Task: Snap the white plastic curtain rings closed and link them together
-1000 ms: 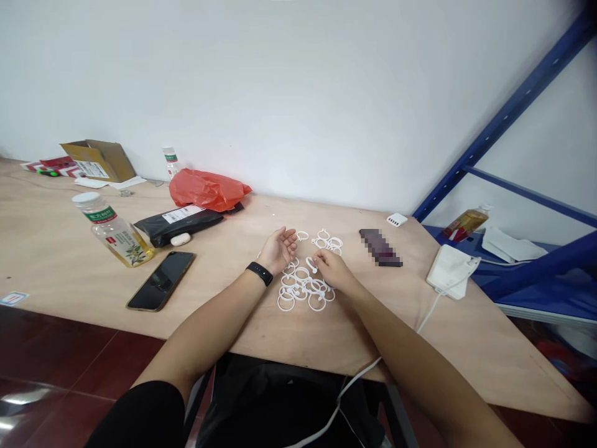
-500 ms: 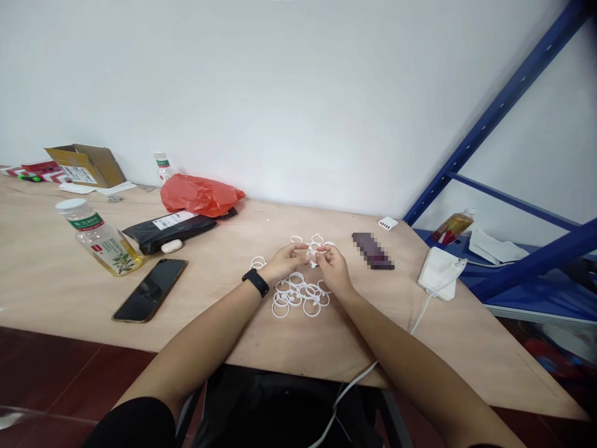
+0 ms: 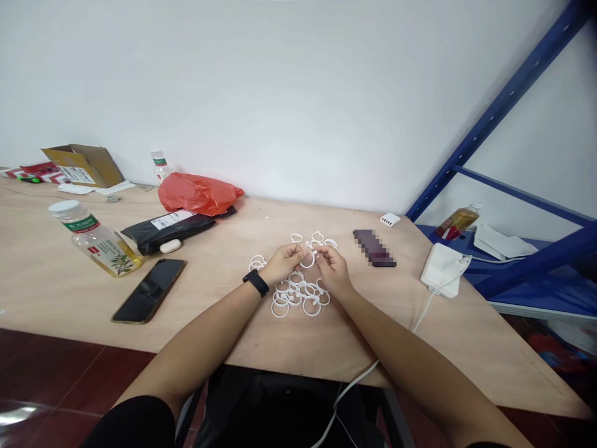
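Note:
Over the middle of the wooden table, my left hand and my right hand meet, with thumbs and fingers pinched on one white plastic curtain ring. Its loop hangs below the fingertips; the small end between them is partly hidden. Just nearer to me lies a pile of similar white rings, overlapping each other, several with small knobs. A few more rings rest beyond the hands. Close to my left wrist, which wears a black band, are a couple of rings.
On the left stand a tea bottle, a phone, a black parcel, a red plastic bag and an open carton. To the right are a pixelated dark object, a white charger with cable, and a blue rack.
The ring's loop now hangs plainly between my hands, where it was mostly covered by fingers before. My fingertips have shifted slightly, and the whole view has turned a little.

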`<state>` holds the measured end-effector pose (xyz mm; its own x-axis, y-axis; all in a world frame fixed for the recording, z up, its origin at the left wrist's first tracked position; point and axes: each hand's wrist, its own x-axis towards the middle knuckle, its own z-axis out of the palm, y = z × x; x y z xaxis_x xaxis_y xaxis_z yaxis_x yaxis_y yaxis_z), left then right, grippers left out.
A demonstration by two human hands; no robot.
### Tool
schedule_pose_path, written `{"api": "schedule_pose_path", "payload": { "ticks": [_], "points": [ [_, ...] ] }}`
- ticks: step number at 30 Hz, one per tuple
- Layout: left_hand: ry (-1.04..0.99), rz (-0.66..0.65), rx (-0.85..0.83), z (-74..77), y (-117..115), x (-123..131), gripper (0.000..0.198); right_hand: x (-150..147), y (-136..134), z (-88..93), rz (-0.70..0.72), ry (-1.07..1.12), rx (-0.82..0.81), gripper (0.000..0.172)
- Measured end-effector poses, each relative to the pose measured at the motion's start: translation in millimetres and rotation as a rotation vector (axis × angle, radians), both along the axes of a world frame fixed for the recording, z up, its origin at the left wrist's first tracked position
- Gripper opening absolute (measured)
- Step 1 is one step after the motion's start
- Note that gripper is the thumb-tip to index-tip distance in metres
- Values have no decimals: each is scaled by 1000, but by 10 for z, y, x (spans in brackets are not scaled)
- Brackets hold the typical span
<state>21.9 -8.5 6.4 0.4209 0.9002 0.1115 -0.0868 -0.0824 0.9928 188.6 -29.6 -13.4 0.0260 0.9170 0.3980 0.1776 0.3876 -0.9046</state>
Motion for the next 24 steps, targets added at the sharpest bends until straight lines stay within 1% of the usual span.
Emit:
{"api": "schedule_pose_path", "payload": {
  "ticks": [4, 8, 12, 14, 19, 22, 24],
  "points": [
    [56, 37, 112, 7, -16, 6, 55, 35, -55, 31, 55, -80, 74, 33],
    [119, 131, 243, -21, -23, -12, 47, 34, -61, 33, 37, -117, 86, 32],
    [287, 191, 415, -13, -42, -53, 39, 26, -62, 48, 43, -125, 64, 29],
    [370, 188, 470, 7, -56, -69, 37, 23, -74, 64, 37, -138, 58, 28],
    [503, 156, 540, 55, -92, -78, 36, 21, -92, 90, 11, -146, 21, 25],
    [601, 106, 621, 75, -120, -70, 35, 29, -80, 95, -14, -153, 27, 24],
    [631, 74, 657, 85, -136, -64, 34, 32, -73, 106, -18, -158, 37, 24]
  ]
}}
